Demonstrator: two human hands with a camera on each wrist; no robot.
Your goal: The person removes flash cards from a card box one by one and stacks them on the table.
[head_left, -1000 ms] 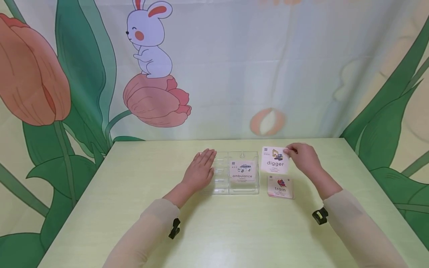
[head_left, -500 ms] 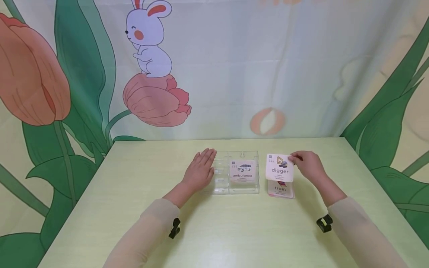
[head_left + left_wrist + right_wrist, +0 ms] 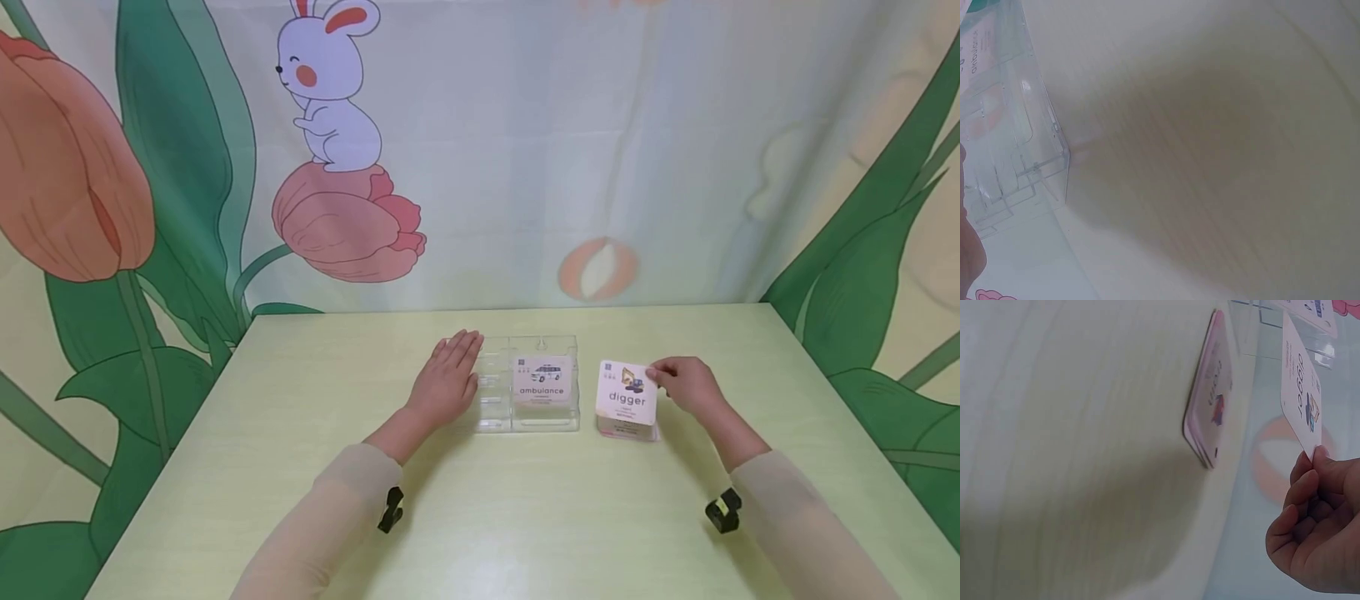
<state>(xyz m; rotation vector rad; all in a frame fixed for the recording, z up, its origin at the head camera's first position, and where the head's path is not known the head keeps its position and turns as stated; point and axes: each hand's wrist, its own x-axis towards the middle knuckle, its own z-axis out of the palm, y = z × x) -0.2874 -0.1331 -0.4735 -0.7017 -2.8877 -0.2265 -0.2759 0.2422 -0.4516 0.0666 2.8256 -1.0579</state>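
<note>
My right hand (image 3: 690, 385) pinches a white "digger" card (image 3: 627, 392) by its upper right corner, thumb against fingers. In the right wrist view the card is held above the table, apart from a short stack of cards topped by "train" (image 3: 1213, 394). From the head view the digger card covers most of that stack. My left hand (image 3: 446, 379) lies with straight fingers on the left part of a clear plastic card holder (image 3: 545, 423). An "ambulance" card (image 3: 542, 382) sits in the holder's right section. Only an edge of the left hand shows in the left wrist view.
The pale wooden table (image 3: 525, 517) ends at a curtain (image 3: 495, 167) printed with tulips and a rabbit. Black wrist straps (image 3: 723, 510) hang at both sleeves. The card stack lies just right of the holder, a narrow gap between them.
My right hand has brought the digger card down toward me and slightly right, from above the train stack to over it. The left hand stays on the holder.
</note>
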